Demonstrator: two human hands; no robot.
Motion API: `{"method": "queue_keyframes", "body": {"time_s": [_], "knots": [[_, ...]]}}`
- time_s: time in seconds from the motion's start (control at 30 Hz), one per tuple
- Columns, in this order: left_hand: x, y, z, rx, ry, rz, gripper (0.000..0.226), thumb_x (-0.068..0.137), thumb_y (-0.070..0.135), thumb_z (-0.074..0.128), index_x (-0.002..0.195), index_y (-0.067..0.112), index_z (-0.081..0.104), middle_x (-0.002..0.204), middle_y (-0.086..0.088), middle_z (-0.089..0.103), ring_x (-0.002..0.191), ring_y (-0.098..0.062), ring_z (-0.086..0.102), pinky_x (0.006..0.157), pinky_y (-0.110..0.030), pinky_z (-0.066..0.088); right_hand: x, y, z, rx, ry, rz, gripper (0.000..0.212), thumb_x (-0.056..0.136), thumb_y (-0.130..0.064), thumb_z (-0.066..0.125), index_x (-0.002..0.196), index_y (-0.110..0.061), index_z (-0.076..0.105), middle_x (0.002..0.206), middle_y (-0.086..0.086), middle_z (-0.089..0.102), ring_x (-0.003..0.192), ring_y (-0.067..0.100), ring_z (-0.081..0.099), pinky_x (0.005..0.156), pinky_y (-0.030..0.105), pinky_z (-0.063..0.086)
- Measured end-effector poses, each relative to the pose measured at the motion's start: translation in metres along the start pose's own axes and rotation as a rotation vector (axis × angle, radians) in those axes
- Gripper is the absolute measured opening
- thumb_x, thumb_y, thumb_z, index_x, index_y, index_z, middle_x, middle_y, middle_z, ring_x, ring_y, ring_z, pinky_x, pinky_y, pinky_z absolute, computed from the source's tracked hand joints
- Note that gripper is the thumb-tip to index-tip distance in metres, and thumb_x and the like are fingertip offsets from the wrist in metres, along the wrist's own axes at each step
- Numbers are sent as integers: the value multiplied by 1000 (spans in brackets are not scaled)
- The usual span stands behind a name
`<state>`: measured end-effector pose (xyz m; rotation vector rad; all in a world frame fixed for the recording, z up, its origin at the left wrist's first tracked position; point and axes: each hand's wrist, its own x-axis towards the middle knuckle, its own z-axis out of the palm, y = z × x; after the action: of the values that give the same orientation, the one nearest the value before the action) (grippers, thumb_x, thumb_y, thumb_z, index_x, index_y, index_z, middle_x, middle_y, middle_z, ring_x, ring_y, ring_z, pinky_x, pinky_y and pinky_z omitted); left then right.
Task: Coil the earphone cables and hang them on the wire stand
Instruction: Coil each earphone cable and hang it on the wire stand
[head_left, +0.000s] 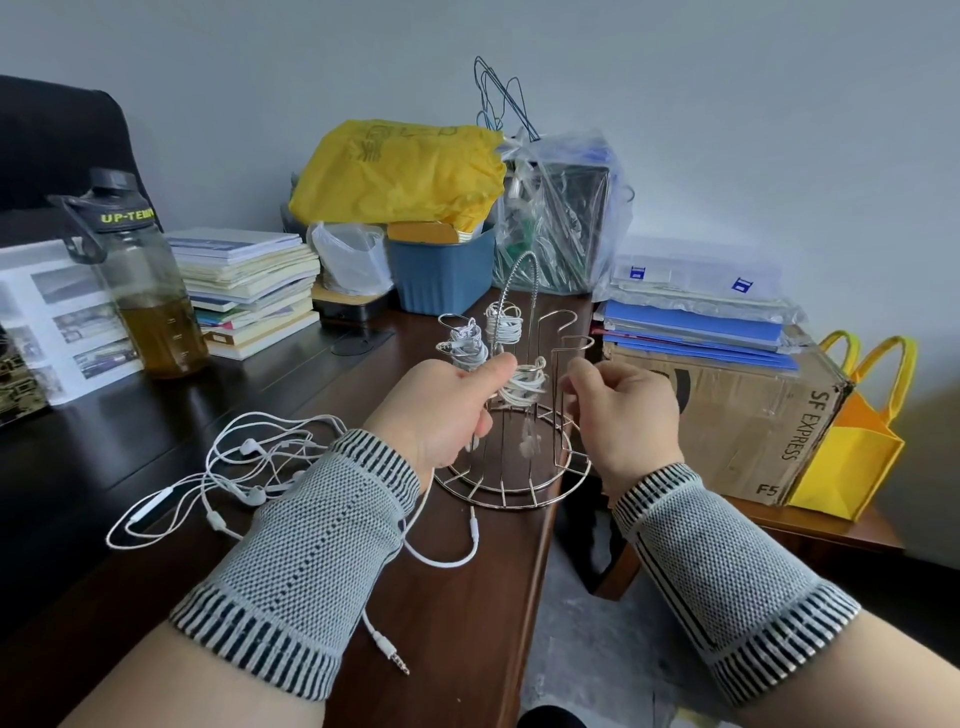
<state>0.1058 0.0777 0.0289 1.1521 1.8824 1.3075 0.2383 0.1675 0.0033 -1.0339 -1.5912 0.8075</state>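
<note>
A metal wire stand (511, 493) with several hooks sits at the table's right edge. Two coiled white earphone cables (465, 345) (505, 323) hang on its back hooks. A third coil (525, 387) hangs on a front hook, its earbuds dangling below. My left hand (441, 410) is curled beside this coil, thumb against it. My right hand (623, 410) pinches an upright wire of the stand just right of the coil. Loose tangled earphones (249, 462) lie on the table to the left. One cable runs under my left wrist, with a jack plug (395, 660) near the front.
A dark water bottle (140, 280) and stacked books (249, 286) stand at the back left. A yellow bag (400, 171), a blue bin (441, 270) and plastic bags are behind the stand. A cardboard box (727, 405) sits to the right, beyond the table edge.
</note>
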Motion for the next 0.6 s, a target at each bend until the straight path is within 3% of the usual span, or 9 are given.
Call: {"method": "queue_keyframes", "body": {"time_s": [0.1,0.17,0.23,0.33,0.4,0.5,0.6], "knots": [[0,0,-1,70,18,0,72,87,65,53,77,-6,65,60,-6,49,41,-16,31,49,-26,27,-1,-5,0,87,-62,77,40,88,-31,55,63,-2,67,70,21,67,57,23,54,66,46,54],[-1,1,-2,100,36,4,67,87,65,52,57,5,55,51,-1,47,36,-14,31,49,-25,27,-1,-11,1,105,-134,110,55,86,-47,53,69,3,67,75,21,69,58,22,55,71,47,54],[-1,1,-1,115,45,9,65,88,64,53,49,12,47,39,7,42,32,-11,30,48,-26,26,-1,-16,1,56,-199,129,76,79,-64,50,76,11,65,81,23,69,60,23,55,77,49,54],[0,0,1,47,42,17,57,87,62,57,54,15,51,35,12,36,31,-9,29,47,-27,24,1,-20,1,51,-276,168,65,73,-67,57,64,-3,66,68,20,68,59,23,56,76,49,54],[2,-1,2,17,73,19,57,86,59,60,71,4,66,35,13,34,31,-7,30,47,-28,25,2,-22,0,97,-303,204,53,72,-61,65,55,-11,63,62,13,66,58,25,59,72,47,55],[3,-2,6,-35,129,20,58,84,56,64,90,-1,70,37,13,34,34,-8,32,48,-28,26,3,-26,-1,203,-311,283,45,76,-48,72,57,-9,62,61,12,65,60,24,59,65,38,53],[3,-1,10,-101,159,20,50,84,51,68,87,2,72,38,12,37,36,-8,35,48,-27,27,1,-30,-2,303,-300,318,36,80,-35,74,59,-9,59,56,7,58,58,22,53,63,35,49]]}}
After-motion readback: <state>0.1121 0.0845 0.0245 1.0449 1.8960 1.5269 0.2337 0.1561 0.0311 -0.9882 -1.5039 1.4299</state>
